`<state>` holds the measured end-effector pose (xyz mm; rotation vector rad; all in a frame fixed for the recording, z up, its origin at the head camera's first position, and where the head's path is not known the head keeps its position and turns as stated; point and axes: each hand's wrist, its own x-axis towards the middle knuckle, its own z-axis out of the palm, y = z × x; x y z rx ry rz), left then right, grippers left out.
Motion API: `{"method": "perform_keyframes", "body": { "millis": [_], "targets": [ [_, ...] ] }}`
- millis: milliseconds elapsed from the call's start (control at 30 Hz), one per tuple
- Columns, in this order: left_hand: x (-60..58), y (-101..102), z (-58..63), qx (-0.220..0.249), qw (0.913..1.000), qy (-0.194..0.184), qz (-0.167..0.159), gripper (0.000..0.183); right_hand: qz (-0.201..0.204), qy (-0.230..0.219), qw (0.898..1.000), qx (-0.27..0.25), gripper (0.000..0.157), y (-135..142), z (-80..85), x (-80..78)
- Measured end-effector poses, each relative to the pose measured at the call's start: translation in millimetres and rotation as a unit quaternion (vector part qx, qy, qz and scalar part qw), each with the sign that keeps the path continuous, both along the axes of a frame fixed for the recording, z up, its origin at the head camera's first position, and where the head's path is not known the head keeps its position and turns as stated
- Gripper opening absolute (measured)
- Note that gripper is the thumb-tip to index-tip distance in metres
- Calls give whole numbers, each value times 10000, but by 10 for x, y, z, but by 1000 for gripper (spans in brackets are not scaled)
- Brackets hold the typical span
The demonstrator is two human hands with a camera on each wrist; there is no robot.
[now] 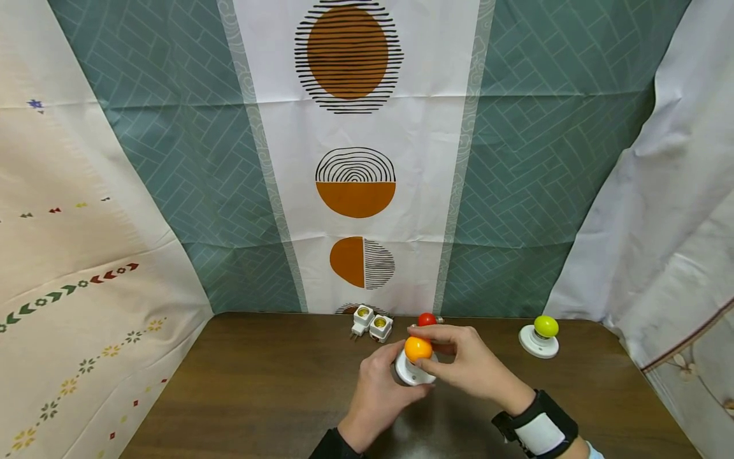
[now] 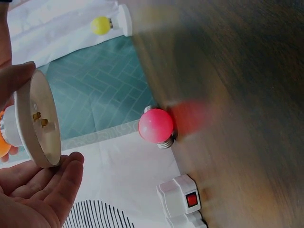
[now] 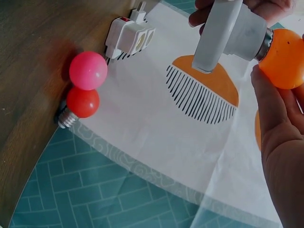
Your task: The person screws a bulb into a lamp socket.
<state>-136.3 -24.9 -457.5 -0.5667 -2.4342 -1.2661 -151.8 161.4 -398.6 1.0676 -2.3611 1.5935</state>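
Note:
My left hand [image 1: 375, 386] grips a white round-based lamp holder [image 1: 414, 375] by its rim, lifted above the table. In the left wrist view the holder's hollow underside shows brass contacts. An orange light bulb [image 1: 418, 349] is at the holder's socket, pinched between thumb and fingers of my right hand [image 1: 478, 363]. The right wrist view shows part of the bulb's metal base [image 3: 265, 45] outside the socket; how deep the rest sits is hidden. Behind my right hand lie a red bulb [image 1: 426, 319] and a pink bulb [image 3: 88, 71], side by side.
Two white plug-in socket adapters [image 1: 362, 320] stand at the back of the brown wooden table [image 1: 275, 382], one showing a red switch [image 2: 191, 199]. Towards the back right stands a white lamp holder [image 1: 539, 344] with a yellow-green bulb [image 1: 546, 326]. Patterned cloth hangs behind the table.

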Motion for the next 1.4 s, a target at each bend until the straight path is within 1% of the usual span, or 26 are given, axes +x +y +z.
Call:
{"method": "perform_keyframes", "body": {
  "millis": [100,233,300,367,433,533,633,767,900,1033,1133,1267,1400],
  "targets": [
    [2,5,2,20,10000,-59,23,65,-98,42,9999,-117,42,-9,-4,4],
    [6,17,14,101,9999,-67,75,64,-514,3,9983,-256,40,-41,13,31],
    [7,22,19,151,9998,-82,81,64,-720,-37,9970,-286,38,-66,51,60],
    [6,23,23,164,9998,-107,62,64,-835,-67,9961,-261,37,-86,112,98],
    [5,22,27,161,9998,-144,23,64,-797,-95,9965,-213,38,-91,175,131],
    [1,20,33,104,9998,-174,-29,64,-554,-149,9983,-114,42,-63,219,148],
    [-2,17,31,49,9998,-178,-60,65,-284,-164,9995,15,46,-20,162,102],
    [-6,12,25,47,9999,-125,-65,65,-129,-25,9999,81,44,8,46,21],
    [-10,13,32,108,9999,-58,-60,64,-164,69,9998,-74,42,-2,12,-5],
    [-8,8,39,162,9998,-50,-78,62,-316,114,9991,-241,39,-71,171,101],
    [-2,5,30,188,9998,-70,-74,61,-534,98,9979,-355,36,-128,299,207],
    [3,3,19,179,9998,-102,-28,61,-701,90,9969,-345,36,-145,290,224],
    [-5,-10,29,155,9999,-26,-26,62,-584,139,9981,-169,40,-99,196,135]
  ]
}}
